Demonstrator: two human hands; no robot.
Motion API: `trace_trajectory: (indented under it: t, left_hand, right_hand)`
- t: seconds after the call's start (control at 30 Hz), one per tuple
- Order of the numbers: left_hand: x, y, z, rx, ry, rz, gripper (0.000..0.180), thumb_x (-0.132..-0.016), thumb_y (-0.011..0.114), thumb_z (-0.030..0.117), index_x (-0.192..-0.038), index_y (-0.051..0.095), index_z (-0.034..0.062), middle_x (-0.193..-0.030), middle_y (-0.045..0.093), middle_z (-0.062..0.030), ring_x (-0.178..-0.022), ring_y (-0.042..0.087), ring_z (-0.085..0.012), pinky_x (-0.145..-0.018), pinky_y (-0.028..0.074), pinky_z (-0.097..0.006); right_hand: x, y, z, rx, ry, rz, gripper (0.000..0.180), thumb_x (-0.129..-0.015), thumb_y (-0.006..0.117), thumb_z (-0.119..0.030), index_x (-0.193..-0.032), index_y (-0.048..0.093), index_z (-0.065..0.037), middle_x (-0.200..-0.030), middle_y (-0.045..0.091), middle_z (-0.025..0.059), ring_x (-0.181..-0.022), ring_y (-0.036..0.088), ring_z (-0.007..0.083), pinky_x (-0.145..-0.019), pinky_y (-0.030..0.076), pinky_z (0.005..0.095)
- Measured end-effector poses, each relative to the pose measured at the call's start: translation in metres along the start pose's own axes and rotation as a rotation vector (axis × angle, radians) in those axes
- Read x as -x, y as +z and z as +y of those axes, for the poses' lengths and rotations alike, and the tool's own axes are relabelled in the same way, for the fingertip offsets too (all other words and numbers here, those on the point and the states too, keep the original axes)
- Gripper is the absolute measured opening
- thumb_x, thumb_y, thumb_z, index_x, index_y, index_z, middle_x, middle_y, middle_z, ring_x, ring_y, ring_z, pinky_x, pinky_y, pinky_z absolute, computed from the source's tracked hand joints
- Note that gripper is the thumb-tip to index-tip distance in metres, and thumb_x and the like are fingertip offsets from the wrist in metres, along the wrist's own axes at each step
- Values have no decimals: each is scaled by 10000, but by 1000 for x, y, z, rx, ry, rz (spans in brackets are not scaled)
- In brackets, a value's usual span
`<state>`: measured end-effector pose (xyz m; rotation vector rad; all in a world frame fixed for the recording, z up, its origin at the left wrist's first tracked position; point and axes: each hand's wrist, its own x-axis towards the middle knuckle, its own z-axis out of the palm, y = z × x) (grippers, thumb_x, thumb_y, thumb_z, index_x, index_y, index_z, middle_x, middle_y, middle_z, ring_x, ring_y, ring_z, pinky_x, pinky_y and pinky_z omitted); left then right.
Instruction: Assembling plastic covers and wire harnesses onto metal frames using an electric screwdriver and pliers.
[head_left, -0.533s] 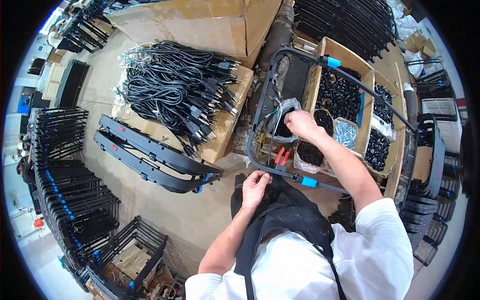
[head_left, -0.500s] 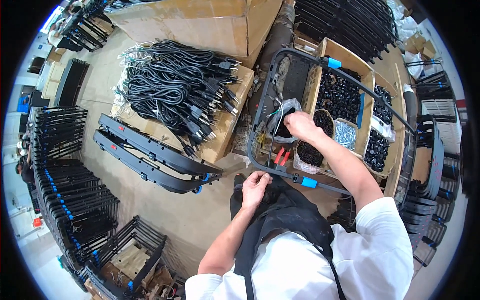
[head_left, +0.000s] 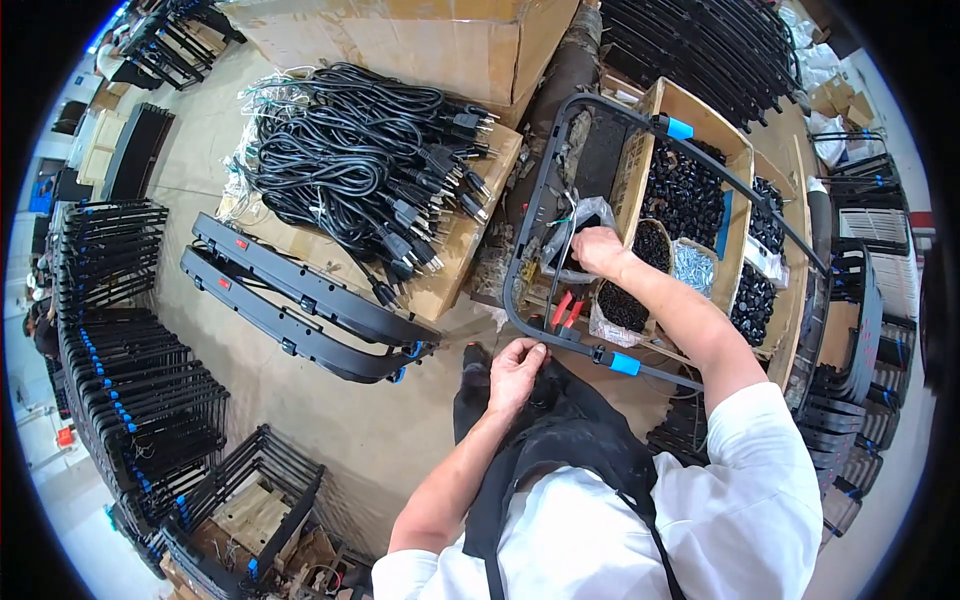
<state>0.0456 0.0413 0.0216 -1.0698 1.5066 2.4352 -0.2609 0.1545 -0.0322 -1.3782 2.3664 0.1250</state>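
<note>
My right hand [head_left: 598,250] reaches into a clear plastic bag [head_left: 578,222] that sits inside a black tubular frame [head_left: 540,200]; its fingers are curled in the bag and what they hold is hidden. My left hand [head_left: 517,372] is near my waist, fingers pinched together on a small part too tiny to make out, just below the frame's lower bar with its blue clip [head_left: 624,363]. Red-handled pliers [head_left: 565,309] lie between the two hands.
Cardboard boxes [head_left: 700,190] of small black parts and a bag of silver screws [head_left: 693,268] stand at the right. A pile of black power cords [head_left: 360,170] lies on cardboard to the left. Two curved black bars [head_left: 300,300] rest on the floor; stacked black racks [head_left: 120,340] line the left.
My right hand has dipped a little deeper into the plastic bag. The left hand stays by my waist.
</note>
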Motion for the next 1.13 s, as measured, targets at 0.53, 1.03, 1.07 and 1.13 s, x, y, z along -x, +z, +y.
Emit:
trace_trajectory:
  t: [0.53, 1.03, 1.07, 1.13]
  left_hand:
    - [-7, -11, 0, 12, -14, -111, 135, -1041, 674, 141, -1075, 714, 16, -958, 745, -26, -868, 648, -94, -781, 501, -254]
    - [-15, -21, 13, -33, -56, -192, 127, -1042, 686, 175, -1030, 710, 51, -911, 734, -30, -741, 678, -110, -650, 522, -263]
    - [-15, -20, 15, -54, -82, -185, 129, -1040, 689, 181, -1035, 710, 53, -911, 734, -30, -742, 682, -113, -650, 526, -266]
    - [-17, -24, 15, -89, -137, -180, 161, -1031, 705, 206, -1082, 696, 53, -936, 741, -33, -750, 690, -116, -659, 529, -258]
  right_hand:
    - [45, -70, -17, -789, 418, 154, 240, -962, 632, -207, -1099, 720, -31, -892, 754, 163, -820, 736, 292, -764, 573, 427]
    - [223, -7, -214, -2056, 622, 74, 349, -1063, 666, -294, -1250, 641, 0, -1007, 769, 113, -874, 780, 189, -573, 539, 223]
    - [217, 25, -220, -2137, 711, 133, 351, -1059, 675, -289, -1257, 639, 0, -1013, 762, 100, -876, 777, 186, -565, 528, 212]
    - [194, 56, -230, -2187, 744, 304, 360, -1055, 681, -296, -1279, 634, -17, -1106, 752, 99, -1006, 757, 161, -596, 522, 181]
